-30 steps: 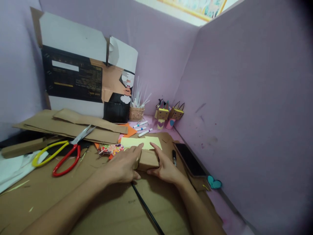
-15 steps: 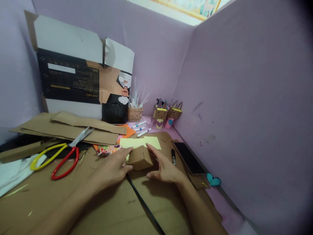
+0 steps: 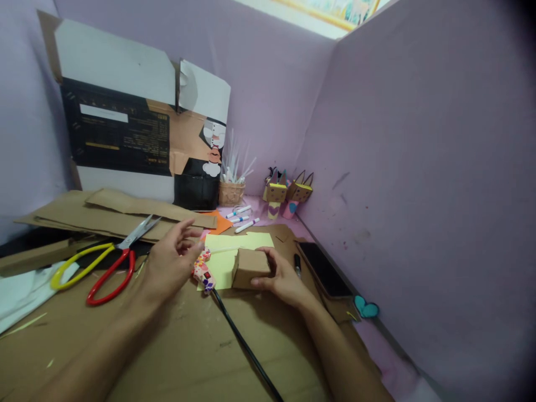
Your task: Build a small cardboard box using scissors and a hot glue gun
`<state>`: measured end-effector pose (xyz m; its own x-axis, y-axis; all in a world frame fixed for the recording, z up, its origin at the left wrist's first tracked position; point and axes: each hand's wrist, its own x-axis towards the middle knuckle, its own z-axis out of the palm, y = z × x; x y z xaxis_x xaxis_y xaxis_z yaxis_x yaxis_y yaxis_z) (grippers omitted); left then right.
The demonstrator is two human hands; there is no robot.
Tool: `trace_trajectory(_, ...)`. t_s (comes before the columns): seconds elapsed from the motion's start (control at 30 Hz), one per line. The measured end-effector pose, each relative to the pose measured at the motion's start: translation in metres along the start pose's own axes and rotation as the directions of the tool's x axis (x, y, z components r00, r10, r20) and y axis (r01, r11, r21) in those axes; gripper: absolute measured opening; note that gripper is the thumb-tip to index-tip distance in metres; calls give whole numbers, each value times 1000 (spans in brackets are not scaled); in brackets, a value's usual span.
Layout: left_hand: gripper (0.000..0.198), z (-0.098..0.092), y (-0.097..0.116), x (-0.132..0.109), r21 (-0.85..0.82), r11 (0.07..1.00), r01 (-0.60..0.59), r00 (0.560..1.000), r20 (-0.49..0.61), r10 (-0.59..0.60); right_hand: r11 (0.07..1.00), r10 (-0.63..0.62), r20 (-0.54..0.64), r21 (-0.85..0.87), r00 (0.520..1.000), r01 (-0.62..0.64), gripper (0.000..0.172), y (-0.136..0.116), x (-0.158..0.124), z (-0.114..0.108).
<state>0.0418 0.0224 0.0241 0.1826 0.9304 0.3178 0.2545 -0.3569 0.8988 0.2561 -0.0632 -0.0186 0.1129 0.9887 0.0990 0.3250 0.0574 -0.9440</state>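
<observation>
In the head view, a small brown cardboard box (image 3: 251,268) rests at the middle of the work surface. My right hand (image 3: 285,279) grips its right side, thumb low on the front and fingers behind. My left hand (image 3: 171,262) is raised to the left of the box, fingers loosely curled and apart, with nothing seen in it. Just beside that hand lies a flower-patterned glue gun (image 3: 204,273) with a red switch and a black cord (image 3: 247,349) running toward me. Pale yellow paper (image 3: 221,273) lies under and behind the box.
Scissors (image 3: 111,265) with yellow and red handles lie open at left, near stacked cardboard strips (image 3: 117,215). A black marker (image 3: 297,265) and phone (image 3: 326,271) are at right. White markers (image 3: 247,225), a basket of sticks (image 3: 231,192) and cardboard animal figures (image 3: 276,192) stand behind.
My left hand has let go of the box and moved left and up, uncovering the glue gun. The box has turned slightly and shifted right, now in my right hand.
</observation>
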Motion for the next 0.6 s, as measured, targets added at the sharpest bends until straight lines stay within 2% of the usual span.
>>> trace_trajectory(0.1,34,-2,-3,0,11,998,63,998,-23,-63,998,18,68,53,998,-22,81,-2,-2,1)
trace_trajectory(0.17,26,-1,-2,-3,44,993,113,994,-1,-113,998,13,124,58,992,-21,94,-1,-5,-1)
trace_trajectory(0.27,32,0,6,-8,71,985,159,986,31,-162,997,-6,172,83,985,-8,97,4,-6,-10)
trace_trajectory(0.33,36,0,11,-10,63,987,149,988,32,-151,993,-38,137,115,990,23,93,8,-4,-18)
trace_trajectory(0.4,38,0,15,-11,23,991,130,992,6,-130,987,-74,31,145,997,69,84,10,-1,-25)
trace_trajectory(0.47,40,1,16,-11,-30,991,132,991,-29,-133,973,-95,-137,195,986,121,68,10,2,-29)
trace_trajectory(0.53,43,3,15,-11,-90,985,146,984,-90,-154,942,-78,-324,287,943,176,51,8,6,-31)
trace_trajectory(0.6,46,5,10,-9,-164,976,144,972,-163,-170,889,-24,-475,392,880,236,40,6,8,-31)
